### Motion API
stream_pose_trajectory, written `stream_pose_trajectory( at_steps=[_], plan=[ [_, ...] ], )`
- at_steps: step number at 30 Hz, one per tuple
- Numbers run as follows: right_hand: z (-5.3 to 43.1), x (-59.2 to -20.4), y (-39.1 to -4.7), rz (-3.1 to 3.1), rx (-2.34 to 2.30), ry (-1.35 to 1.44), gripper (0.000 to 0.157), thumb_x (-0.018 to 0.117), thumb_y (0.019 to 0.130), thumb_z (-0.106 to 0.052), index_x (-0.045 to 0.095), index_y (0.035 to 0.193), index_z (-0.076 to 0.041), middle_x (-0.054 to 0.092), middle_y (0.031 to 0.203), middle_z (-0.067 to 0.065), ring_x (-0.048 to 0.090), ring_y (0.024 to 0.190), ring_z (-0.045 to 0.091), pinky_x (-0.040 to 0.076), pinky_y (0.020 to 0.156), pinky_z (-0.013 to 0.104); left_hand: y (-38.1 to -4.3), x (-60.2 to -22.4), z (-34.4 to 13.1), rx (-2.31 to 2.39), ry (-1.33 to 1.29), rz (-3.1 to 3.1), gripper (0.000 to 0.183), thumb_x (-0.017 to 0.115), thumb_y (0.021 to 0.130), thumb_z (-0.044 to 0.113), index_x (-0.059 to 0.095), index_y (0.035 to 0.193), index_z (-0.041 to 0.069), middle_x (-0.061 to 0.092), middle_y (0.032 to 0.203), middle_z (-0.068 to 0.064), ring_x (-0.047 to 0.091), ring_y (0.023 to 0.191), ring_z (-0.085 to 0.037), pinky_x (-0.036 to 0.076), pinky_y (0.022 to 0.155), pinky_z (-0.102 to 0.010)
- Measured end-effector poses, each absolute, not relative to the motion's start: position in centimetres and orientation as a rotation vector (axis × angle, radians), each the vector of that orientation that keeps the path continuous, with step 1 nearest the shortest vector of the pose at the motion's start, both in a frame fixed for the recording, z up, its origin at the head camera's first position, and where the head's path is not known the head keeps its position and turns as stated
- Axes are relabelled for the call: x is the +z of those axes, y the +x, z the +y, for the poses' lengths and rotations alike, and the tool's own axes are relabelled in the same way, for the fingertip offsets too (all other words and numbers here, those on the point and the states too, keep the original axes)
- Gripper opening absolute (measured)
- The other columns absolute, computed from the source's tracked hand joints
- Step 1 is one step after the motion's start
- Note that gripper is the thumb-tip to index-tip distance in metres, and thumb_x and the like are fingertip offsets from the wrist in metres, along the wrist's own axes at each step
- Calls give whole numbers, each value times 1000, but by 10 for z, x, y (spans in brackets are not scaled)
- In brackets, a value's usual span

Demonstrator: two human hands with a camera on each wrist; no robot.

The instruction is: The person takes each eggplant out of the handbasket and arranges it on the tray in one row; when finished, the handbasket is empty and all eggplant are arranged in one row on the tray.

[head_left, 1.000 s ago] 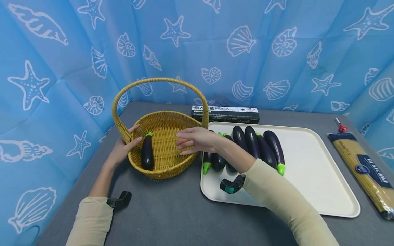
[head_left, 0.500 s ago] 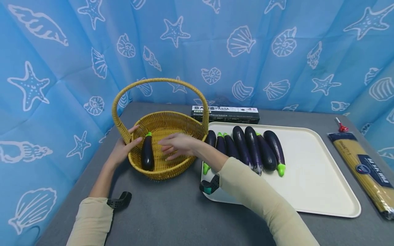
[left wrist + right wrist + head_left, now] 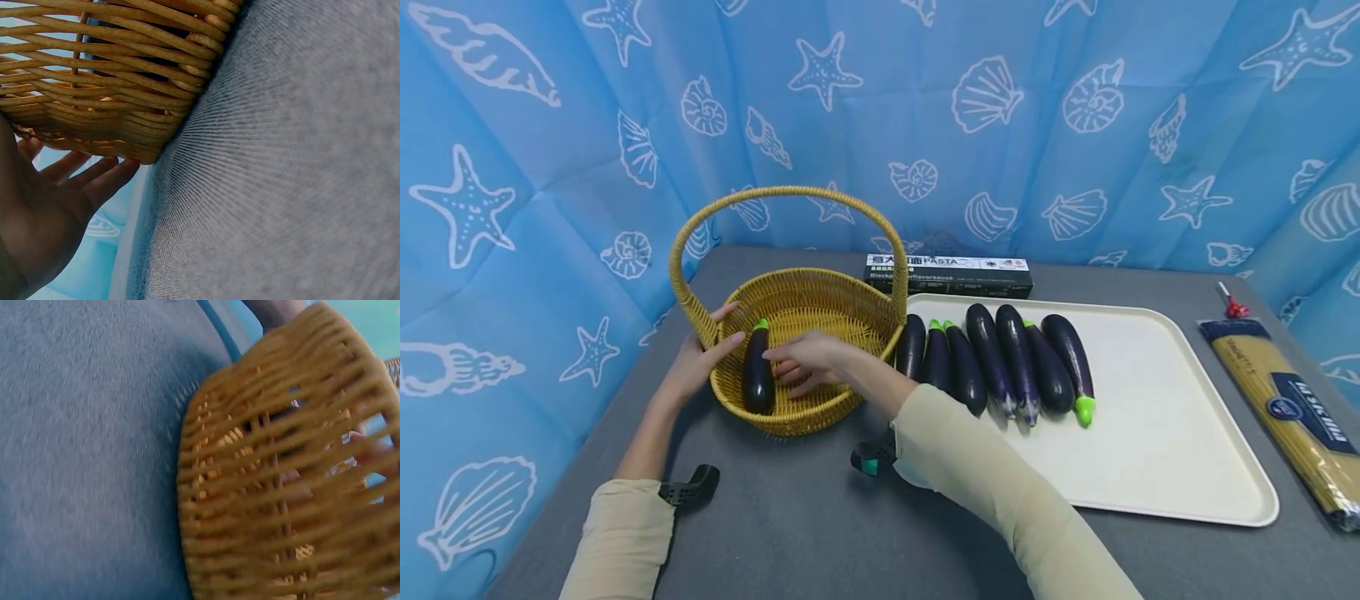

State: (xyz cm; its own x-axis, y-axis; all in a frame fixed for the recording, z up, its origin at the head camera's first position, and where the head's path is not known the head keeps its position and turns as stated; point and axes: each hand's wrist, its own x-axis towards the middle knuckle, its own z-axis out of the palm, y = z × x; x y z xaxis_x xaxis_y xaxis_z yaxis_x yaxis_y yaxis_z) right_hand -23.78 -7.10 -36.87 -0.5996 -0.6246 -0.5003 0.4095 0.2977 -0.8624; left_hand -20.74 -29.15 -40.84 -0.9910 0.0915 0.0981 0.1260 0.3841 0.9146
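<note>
A wicker basket (image 3: 805, 417) with a tall arched handle stands at the left of the table. One dark eggplant (image 3: 757, 379) with a green cap lies inside it, along the left wall. My left hand (image 3: 691, 367) holds the basket's left rim at the foot of the handle, thumb over the edge. In the left wrist view its fingers (image 3: 103, 184) spread along the outside of the weave. My right hand (image 3: 812, 357) reaches over the right rim into the basket, fingers loosely bent, fingertips right at the eggplant's side. The weave partly hides that hand in the right wrist view.
A cream tray (image 3: 1157, 417) right of the basket carries a row of several eggplants (image 3: 992, 358). Behind it stands a dark pasta box (image 3: 951, 277). A spaghetti packet (image 3: 1281, 412) and a red lollipop (image 3: 1235, 308) lie at the far right. A blue shell-patterned curtain (image 3: 865, 125) hangs behind.
My right hand has moved left, from above the basket's right rim to beside the eggplant inside. My left hand has kept its place on the rim.
</note>
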Motion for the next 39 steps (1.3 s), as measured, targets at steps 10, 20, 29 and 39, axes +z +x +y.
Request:
stream_pose_trajectory(
  at_steps=[10, 20, 29, 39],
  plan=[
    [-90, -369, -229, 1695, -1438, -141, 45, 62, 95, -23, 51, 132, 0, 57, 103, 14, 61, 96, 29, 54, 79, 44, -206, -408, -291, -1720, -181, -2599, 65, 55, 98, 25, 23, 153, 14, 16, 155, -20, 21, 138, -39, 24, 105, -61],
    [-99, -372, -222, 1787, -1428, -125, 42, 69, 89, -30, 58, 117, -1, 59, 96, 14, 63, 84, 27, 56, 73, 42, -205, -405, -288, -1740, -212, -2587, 63, 53, 99, 25, 23, 153, 14, 19, 154, -20, 29, 135, -39, 29, 104, -58],
    [-103, -372, -220, 1839, -1404, -117, 43, 72, 87, -23, 56, 120, 0, 59, 99, 13, 61, 90, 29, 56, 69, 39, -205, -403, -289, -1732, -173, -2606, 64, 54, 98, 23, 24, 152, 9, 16, 155, -20, 23, 137, -40, 25, 105, -60],
    [-81, -366, -232, 1660, -1470, -150, 59, 64, 93, -14, 37, 144, -4, 57, 110, 17, 59, 102, 33, 53, 81, 46, -205, -404, -289, -1721, -183, -2600, 63, 54, 98, 26, 24, 153, 14, 18, 154, -21, 27, 135, -39, 28, 104, -59]
  ],
)
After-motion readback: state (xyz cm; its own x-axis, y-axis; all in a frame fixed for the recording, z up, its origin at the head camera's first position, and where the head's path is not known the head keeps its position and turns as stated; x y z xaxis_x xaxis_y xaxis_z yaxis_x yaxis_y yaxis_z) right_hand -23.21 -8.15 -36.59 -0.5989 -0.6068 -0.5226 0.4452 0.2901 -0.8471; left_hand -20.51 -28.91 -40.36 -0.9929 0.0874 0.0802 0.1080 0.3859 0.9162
